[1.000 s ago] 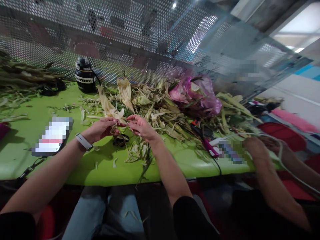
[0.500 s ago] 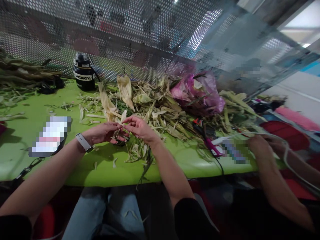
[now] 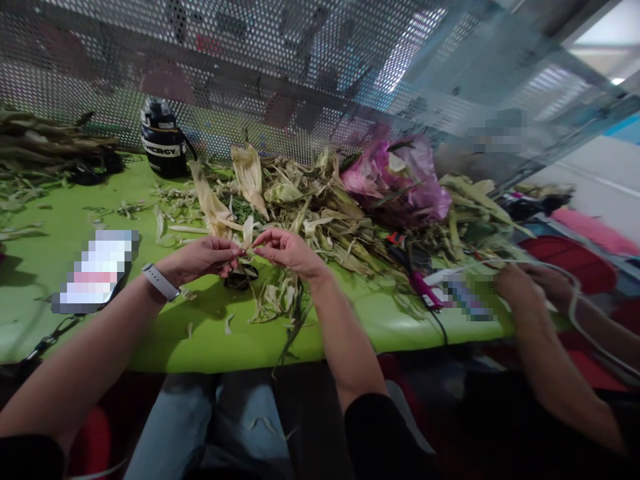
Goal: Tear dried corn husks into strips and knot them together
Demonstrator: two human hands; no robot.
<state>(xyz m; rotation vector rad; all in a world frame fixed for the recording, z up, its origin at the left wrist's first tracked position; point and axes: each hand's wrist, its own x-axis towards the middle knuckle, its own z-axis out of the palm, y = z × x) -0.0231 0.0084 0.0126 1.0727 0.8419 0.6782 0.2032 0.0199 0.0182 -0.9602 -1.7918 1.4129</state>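
Two hands of the person are seen above the green worktop point(image 3: 210, 337), near the middle of its front edge, and one pale husk strip point(image 3: 247, 235) is held between them. The left hand point(image 3: 203, 259) is closed on the lower part of the strip with thumb and fingers, and the right hand point(image 3: 287, 250) is pinched on it from the other side, so that the fingertips of both hands almost meet. One white watch point(image 3: 160, 281) is worn on the left wrist. Two heaps of husks are counted: one large heap point(image 3: 325, 217) just behind the hands, spread toward the right edge, and one smaller heap point(image 3: 45, 143) at the far left corner. One pink plastic bag point(image 3: 400, 177) lies on the large heap, and one black container point(image 3: 163, 143) with white letters stands at the far edge, against the perforated metal screen point(image 3: 250, 67). One flat object point(image 3: 95, 270) to the left of the left hand is blurred out and cannot be identified. A pink-handled tool point(image 3: 423, 288) lies to the right of the right hand; its front part is covered by husks, so its kind cannot be told. At the right edge a hand of another person point(image 3: 515, 287) is seen, unsharp, near a second blurred patch, and what it holds is hard to make out. Loose scraps are scattered on the worktop under the hands.
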